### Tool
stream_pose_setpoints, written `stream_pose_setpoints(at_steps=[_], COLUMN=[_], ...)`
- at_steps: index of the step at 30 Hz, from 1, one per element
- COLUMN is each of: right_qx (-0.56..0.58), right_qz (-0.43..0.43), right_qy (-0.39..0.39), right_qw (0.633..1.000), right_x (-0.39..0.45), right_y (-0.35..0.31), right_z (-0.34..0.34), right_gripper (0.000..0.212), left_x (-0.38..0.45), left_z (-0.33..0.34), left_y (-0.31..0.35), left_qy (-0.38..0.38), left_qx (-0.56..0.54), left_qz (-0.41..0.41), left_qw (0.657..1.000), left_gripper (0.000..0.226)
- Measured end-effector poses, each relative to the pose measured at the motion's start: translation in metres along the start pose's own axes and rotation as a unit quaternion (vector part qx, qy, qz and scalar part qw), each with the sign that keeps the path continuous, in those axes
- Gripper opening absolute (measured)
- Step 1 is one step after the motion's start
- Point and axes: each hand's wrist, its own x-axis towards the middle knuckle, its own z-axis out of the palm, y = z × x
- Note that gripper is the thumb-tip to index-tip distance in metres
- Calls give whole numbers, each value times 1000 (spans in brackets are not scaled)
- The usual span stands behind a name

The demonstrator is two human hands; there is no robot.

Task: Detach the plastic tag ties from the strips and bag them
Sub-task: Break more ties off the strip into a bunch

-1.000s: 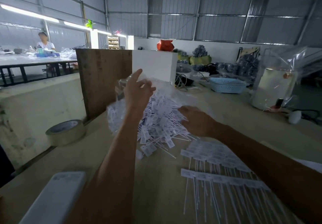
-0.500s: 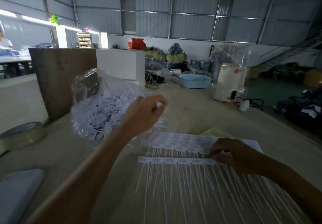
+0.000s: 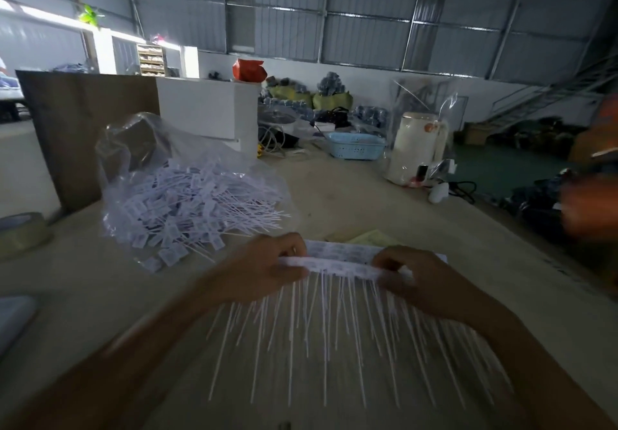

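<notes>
A white strip of plastic tag ties point(image 3: 337, 267) is held across the middle of the table, its thin tails fanning down toward me. My left hand point(image 3: 264, 267) grips the strip's left end and my right hand point(image 3: 413, 275) grips its right end. More strips point(image 3: 341, 249) lie flat just behind it. To the left, a clear plastic bag point(image 3: 187, 192) lies open on the table, stuffed with loose white tag ties whose tails poke out to the right.
A tape roll point(image 3: 23, 232) sits at the left edge, with a brown board point(image 3: 83, 135) and white box point(image 3: 207, 108) behind the bag. A blue basket point(image 3: 356, 145) and white kettle point(image 3: 416, 148) stand at the back. A blurred person's arm point(image 3: 588, 202) shows at the right.
My left hand let go of the bag and came down onto the strip's left end. Both hands now hold one strip lifted off the pile. The bag has settled on the table.
</notes>
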Motion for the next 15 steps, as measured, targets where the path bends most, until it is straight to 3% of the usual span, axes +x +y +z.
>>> stream_pose_setpoints(at_steps=[3, 8, 15], right_qx=[70, 127, 207], right_qz=[38, 65, 96], right_qy=[29, -4, -81], right_qw=[996, 990, 970], right_x=[-6, -13, -23], right_y=[-4, 0, 9], right_z=[-24, -40, -48], right_gripper=[16, 11, 5], left_x=[1, -7, -26], left_z=[-26, -46, -66], left_y=[12, 20, -3], left_qy=[38, 43, 33], left_qx=[-32, -43, -103], left_qz=[25, 32, -49], left_qw=[998, 998, 993], left_gripper=[11, 16, 8])
